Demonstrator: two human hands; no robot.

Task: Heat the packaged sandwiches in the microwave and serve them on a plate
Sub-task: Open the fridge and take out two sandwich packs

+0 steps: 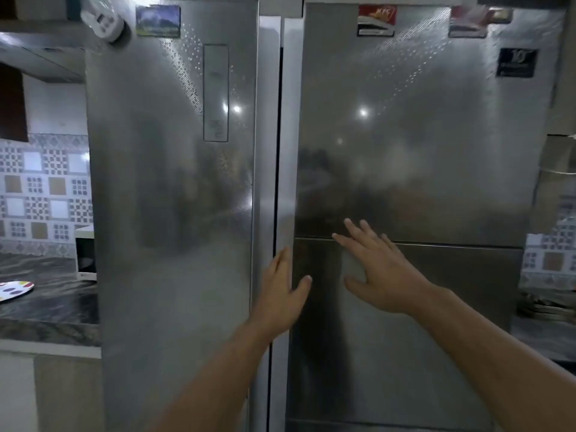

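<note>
We face the shut refrigerator (174, 213), left hand (282, 294) and right hand (378, 275) spread empty at its centre seam; next, probably pulling 1 door for sandwiches.

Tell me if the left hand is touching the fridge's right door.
Touching. The head view shows the left hand at the inner edge of the right door, thumb lying against the door's face and fingers reaching into the seam between the doors.

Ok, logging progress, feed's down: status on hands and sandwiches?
Left hand open at fridge door edge, right hand open, flat toward it. Doors closed, no sandwiches visible. Plate waiting on counter.
</note>
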